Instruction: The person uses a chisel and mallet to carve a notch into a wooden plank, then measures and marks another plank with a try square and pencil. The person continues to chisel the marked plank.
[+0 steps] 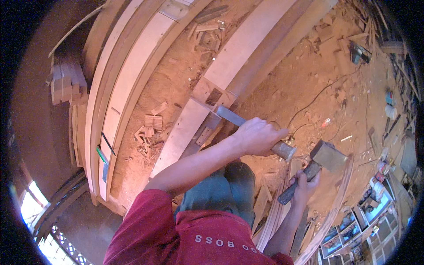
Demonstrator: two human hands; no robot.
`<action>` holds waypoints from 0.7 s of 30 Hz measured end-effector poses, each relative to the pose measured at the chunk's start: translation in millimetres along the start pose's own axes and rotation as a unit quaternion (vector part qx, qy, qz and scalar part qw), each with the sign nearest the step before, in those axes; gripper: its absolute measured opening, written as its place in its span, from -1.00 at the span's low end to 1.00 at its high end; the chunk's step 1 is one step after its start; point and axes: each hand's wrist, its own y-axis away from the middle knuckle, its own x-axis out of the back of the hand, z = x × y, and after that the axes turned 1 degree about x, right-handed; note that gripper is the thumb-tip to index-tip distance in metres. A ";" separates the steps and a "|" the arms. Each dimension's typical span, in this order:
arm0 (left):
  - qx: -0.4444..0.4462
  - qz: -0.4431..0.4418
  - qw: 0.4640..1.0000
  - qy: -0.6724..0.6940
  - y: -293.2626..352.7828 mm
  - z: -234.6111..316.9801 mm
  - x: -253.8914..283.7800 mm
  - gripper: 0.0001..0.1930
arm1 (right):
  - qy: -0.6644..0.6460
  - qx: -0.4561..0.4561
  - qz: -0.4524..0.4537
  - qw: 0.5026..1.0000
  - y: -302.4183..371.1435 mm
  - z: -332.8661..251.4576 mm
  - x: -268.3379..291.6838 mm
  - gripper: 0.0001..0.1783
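Observation:
My left hand (260, 136) is closed around a chisel (231, 115), its flat grey blade pointing away to the left. The butt of its wooden handle sticks out on the right of my fist. Beneath the blade lies a long pale wooden beam (180, 128) with a rectangular mortise (214, 96) cut into it; the blade tip is close to the joint area, and I cannot tell if it touches. To the right, my right hand (307, 182) grips the dark handle of a block-headed mallet (329, 155). The mallet head is raised near the chisel's butt, apart from it.
Long beams (137, 70) run along the left, with a green-handled tool (101, 154) on one. Offcuts (152, 126) and shavings litter the floor. A cable (316, 99) winds across the right side to a dark power tool (360, 53). A compartmented tray (349, 229) stands lower right.

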 end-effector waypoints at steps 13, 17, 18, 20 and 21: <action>-0.021 -0.100 0.994 -0.049 4.8 -8.3 -4.9 -0.67 | -0.021 -0.027 0.002 0.999 70.1 38.6 -11.0 -0.61; -0.018 -0.099 0.992 -0.079 11.8 -22.4 -15.7 -0.58 | 0.115 -0.045 -0.071 0.990 70.6 45.1 -14.2 -0.66; 0.000 -0.116 0.990 -0.086 13.9 -20.5 -9.2 -0.57 | 0.094 -0.045 -0.050 0.993 74.2 47.4 -16.2 -0.65; -0.018 -0.104 0.992 -0.068 9.5 -7.9 -6.4 -0.66 | 0.030 -0.039 -0.008 0.999 77.1 46.8 -17.0 -0.65; -0.024 -0.096 0.993 -0.059 8.5 -3.6 -5.7 -0.71 | -0.011 -0.030 0.009 0.999 76.2 41.0 -15.4 -0.65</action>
